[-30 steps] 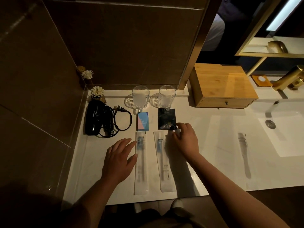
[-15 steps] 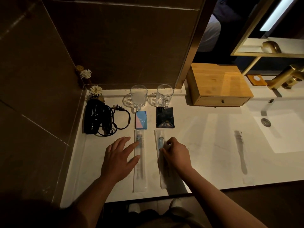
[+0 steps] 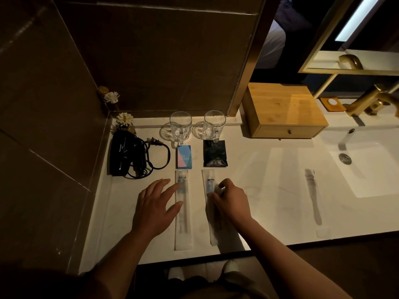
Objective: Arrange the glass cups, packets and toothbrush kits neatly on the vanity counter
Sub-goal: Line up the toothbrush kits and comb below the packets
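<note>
Near the bench's (image 3: 269, 212) front edge, the left hand (image 3: 155, 209), fingers spread, rests beside the left toothbrush kit (image 3: 183, 210). The right hand (image 3: 232, 202) pinches the right toothbrush kit (image 3: 209, 188). Behind lie the blue packet (image 3: 184, 157) and black packet (image 3: 215, 153), then two glass cups (image 3: 180, 126) by the back edge.

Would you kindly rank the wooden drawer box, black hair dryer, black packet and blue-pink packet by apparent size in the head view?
1. Wooden drawer box, clearly the largest.
2. Black hair dryer.
3. Black packet and blue-pink packet: they look alike; the black one seems slightly wider, so I won't rank them.
</note>
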Action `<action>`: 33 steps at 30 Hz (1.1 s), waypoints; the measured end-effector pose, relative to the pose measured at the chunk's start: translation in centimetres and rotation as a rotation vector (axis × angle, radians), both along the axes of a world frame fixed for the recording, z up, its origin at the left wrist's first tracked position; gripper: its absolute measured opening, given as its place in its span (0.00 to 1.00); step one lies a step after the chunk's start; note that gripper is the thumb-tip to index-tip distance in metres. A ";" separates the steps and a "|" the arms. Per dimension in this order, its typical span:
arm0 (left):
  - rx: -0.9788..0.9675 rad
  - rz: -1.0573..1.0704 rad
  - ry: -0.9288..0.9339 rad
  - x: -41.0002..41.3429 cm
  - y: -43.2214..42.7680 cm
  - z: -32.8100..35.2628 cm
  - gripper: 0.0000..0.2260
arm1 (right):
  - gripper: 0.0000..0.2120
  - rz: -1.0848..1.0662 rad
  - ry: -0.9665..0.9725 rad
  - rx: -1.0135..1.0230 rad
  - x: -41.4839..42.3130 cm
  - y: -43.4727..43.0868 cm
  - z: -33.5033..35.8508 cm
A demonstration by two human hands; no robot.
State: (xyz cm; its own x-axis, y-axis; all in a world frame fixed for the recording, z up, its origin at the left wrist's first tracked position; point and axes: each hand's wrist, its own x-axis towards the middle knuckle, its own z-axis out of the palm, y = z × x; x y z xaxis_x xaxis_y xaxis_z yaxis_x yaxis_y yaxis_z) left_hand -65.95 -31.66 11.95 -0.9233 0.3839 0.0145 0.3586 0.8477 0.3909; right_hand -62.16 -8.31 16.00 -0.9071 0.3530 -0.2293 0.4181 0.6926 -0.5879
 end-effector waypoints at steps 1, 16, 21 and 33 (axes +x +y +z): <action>0.016 0.009 -0.005 0.0 0.0 0.0 0.25 | 0.17 -0.016 0.009 -0.009 0.1 0.2 0.1; -0.024 0.070 0.030 0.0 0.3 -0.3 0.24 | 0.22 -0.527 -0.267 0.445 4.7 20.8 0.9; -0.056 0.067 0.035 0.0 0.5 -0.3 0.23 | 0.12 -0.596 -0.257 0.353 4.5 21.8 0.0; -0.095 0.057 0.030 0.1 0.4 -0.3 0.23 | 0.17 -0.622 -0.278 0.194 4.7 22.5 1.3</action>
State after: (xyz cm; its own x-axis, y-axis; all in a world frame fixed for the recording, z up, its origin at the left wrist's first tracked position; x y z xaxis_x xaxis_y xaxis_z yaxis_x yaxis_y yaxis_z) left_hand -65.82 -31.26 11.67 -0.9435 0.3313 0.0084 0.3187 0.8998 0.2980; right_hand -57.46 14.14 17.34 -0.4412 0.8444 -0.3039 0.8868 0.3583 -0.2919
